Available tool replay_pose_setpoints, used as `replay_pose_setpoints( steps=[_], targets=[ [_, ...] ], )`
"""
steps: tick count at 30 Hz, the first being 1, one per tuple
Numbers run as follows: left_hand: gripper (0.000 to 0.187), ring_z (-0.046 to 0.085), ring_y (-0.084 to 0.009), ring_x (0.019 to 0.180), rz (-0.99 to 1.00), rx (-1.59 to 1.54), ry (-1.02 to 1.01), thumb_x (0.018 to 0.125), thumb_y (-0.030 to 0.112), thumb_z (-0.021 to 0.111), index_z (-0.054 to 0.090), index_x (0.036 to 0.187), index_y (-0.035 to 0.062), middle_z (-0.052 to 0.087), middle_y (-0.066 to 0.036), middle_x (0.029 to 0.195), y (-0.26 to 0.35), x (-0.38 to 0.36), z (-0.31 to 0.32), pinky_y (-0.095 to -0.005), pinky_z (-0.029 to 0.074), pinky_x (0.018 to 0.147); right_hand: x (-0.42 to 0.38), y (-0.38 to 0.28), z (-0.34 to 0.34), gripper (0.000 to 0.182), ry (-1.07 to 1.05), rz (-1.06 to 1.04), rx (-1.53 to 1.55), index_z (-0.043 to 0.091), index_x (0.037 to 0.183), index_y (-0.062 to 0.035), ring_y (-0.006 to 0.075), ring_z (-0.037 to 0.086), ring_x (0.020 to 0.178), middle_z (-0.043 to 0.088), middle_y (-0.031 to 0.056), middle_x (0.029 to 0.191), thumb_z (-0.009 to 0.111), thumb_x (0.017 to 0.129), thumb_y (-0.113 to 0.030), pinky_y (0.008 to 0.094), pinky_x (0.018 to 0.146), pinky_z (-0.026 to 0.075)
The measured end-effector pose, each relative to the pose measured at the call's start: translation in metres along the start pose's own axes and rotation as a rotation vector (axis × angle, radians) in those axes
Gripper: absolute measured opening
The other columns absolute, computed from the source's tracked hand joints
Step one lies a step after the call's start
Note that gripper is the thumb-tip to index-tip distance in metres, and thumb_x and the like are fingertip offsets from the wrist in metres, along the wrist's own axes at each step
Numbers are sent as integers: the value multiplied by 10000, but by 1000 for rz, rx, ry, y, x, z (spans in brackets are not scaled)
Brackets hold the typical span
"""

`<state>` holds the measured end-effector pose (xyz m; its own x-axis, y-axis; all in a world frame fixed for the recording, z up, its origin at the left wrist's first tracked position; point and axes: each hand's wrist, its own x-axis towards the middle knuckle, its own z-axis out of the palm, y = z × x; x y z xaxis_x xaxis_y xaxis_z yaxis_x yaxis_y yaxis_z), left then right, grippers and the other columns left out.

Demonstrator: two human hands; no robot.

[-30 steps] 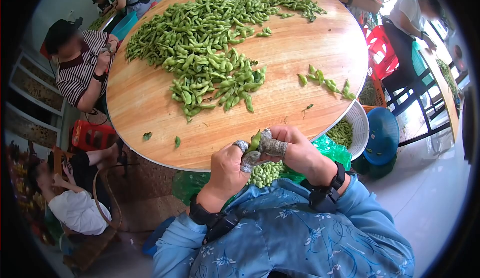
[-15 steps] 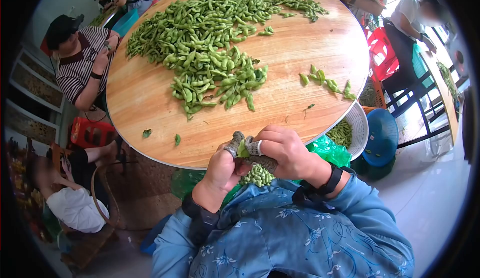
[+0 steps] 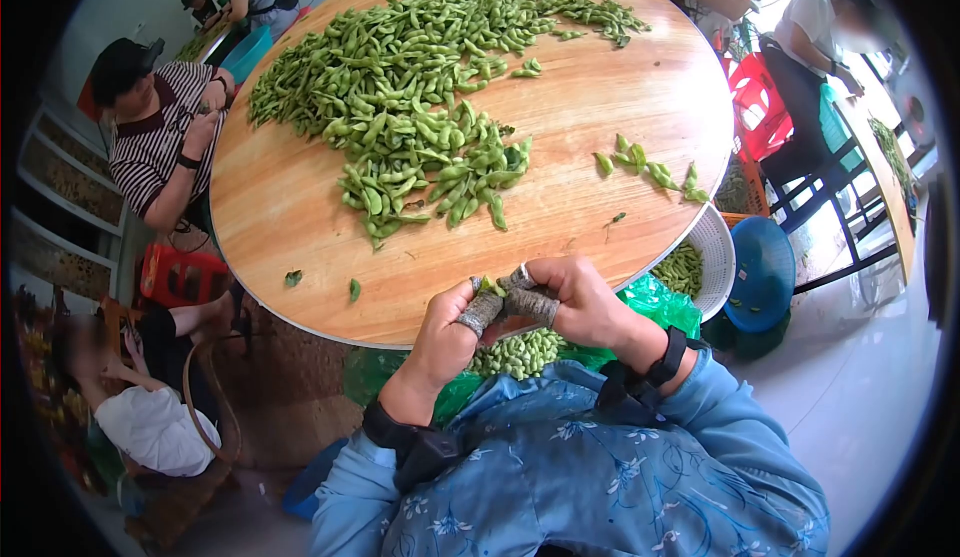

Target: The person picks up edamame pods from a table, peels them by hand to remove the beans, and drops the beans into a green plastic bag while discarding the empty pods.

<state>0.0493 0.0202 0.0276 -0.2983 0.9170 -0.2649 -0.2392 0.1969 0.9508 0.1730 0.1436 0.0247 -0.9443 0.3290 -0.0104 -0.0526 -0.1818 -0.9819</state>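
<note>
My left hand (image 3: 440,335) and my right hand (image 3: 582,305) meet just past the near edge of the round table. Grey knitted covers wrap the thumbs and some fingers of both. Pinched between the fingertips is a green edamame pod (image 3: 490,286), mostly hidden by the covers. Right below the hands lies a heap of shelled edamame beans (image 3: 517,354), with green plastic around it. A large pile of unshelled edamame pods (image 3: 400,107) spreads over the far left half of the table.
The round wooden table (image 3: 600,87) fills the middle. At its right edge stand a white basket (image 3: 716,257) holding pods and a blue basin (image 3: 762,272). A few stray pods (image 3: 650,169) lie on the right side. People sit at left and right.
Both hands have shifted slightly, and their thumbs now lie lengthwise towards each other. Less of the pod shows between them, and more of the shelled beans below is visible.
</note>
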Motion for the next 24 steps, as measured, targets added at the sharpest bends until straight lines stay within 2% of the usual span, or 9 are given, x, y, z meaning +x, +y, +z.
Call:
replay_pose_setpoints(
  steps=[3,7,9,11,13,15,18,22,24],
  targets=[
    [184,448,-28,592,5,-55,48,855,87,395,544,942,24,531,8,752,-2,4,5,-167,353,499,0,-2,1,118,49,-397,-724,548,757,-7,341,537,624,538,161,670,638,681,-19,382,559,432],
    [218,488,-56,610,37,-114,108,829,80,373,551,935,13,539,-15,722,-11,9,6,-196,390,515,0,0,6,126,88,-492,-824,531,727,-3,365,514,608,526,149,645,635,655,-15,408,545,418],
    [212,502,-64,637,137,90,94,811,57,384,551,931,8,547,-21,733,-12,7,1,-211,404,532,-2,8,3,113,238,-402,-698,553,758,-5,359,529,630,544,158,681,621,669,-1,391,558,436],
    [208,516,-72,664,234,293,78,793,34,395,551,927,3,554,-27,745,-14,2,-6,-225,418,549,-2,15,-14,68,400,-402,-381,576,844,25,156,571,660,606,89,729,572,778,10,288,571,448],
    [168,570,-207,678,362,560,289,702,-14,486,579,839,16,581,-91,721,-18,-2,-11,-321,462,590,-7,4,-53,52,529,-271,-438,573,808,30,52,458,617,523,-12,648,569,812,-22,225,535,397],
    [150,563,-242,672,509,710,185,682,-5,528,593,811,34,584,-100,723,-19,0,-10,-324,461,590,2,-6,-104,191,615,-193,-598,585,741,22,33,389,538,483,-29,559,582,823,-151,214,462,308],
    [118,555,-274,660,667,845,-24,648,-19,612,604,746,46,588,-111,758,-11,-1,-3,-316,448,598,16,-8,-127,156,565,48,-412,610,763,-16,44,435,497,564,4,607,516,826,-123,209,434,331],
    [124,561,-276,665,782,938,128,666,51,637,610,786,37,599,-104,736,-4,10,-14,-336,462,595,8,-21,-179,142,817,154,-243,601,842,-43,67,436,429,528,2,580,473,791,-78,199,330,296],
    [106,550,-123,596,441,731,418,737,17,621,597,840,9,603,-66,726,-2,15,-27,-251,446,555,-13,-17,-224,183,933,8,-311,588,884,-31,68,422,413,535,17,619,443,774,-55,191,331,301]
  ],
)
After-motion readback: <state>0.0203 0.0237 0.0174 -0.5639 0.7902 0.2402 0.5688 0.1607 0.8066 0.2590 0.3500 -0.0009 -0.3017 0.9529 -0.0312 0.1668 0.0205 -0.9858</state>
